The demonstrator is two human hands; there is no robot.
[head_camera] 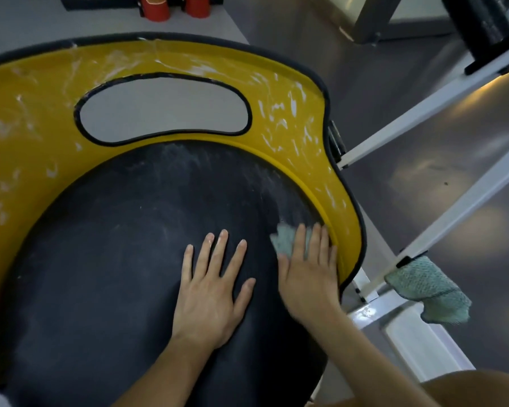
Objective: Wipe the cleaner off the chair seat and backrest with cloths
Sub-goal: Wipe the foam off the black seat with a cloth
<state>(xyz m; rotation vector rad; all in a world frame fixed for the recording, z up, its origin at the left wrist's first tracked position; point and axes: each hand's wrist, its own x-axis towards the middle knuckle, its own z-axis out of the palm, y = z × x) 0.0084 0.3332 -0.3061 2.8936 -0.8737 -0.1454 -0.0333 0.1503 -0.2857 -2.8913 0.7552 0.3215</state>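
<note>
The chair's black seat [115, 259] fills the lower view, with faint white cleaner haze near its far right part. Its yellow backrest [27, 118] curves around it, streaked with white cleaner, most thickly on the right. My right hand [309, 268] lies flat on a small pale green cloth [285, 239] at the seat's right edge, next to the yellow rim. My left hand [212, 286] rests flat on the seat's middle, fingers spread, holding nothing. A second green cloth [426, 292] hangs on a white frame bar to the right of the chair.
A white metal frame [423, 113] runs diagonally along the chair's right side. Two red cups [174, 7] stand on a grey table [27, 24] behind the backrest. A black cylinder [479, 24] is at the top right above the grey floor.
</note>
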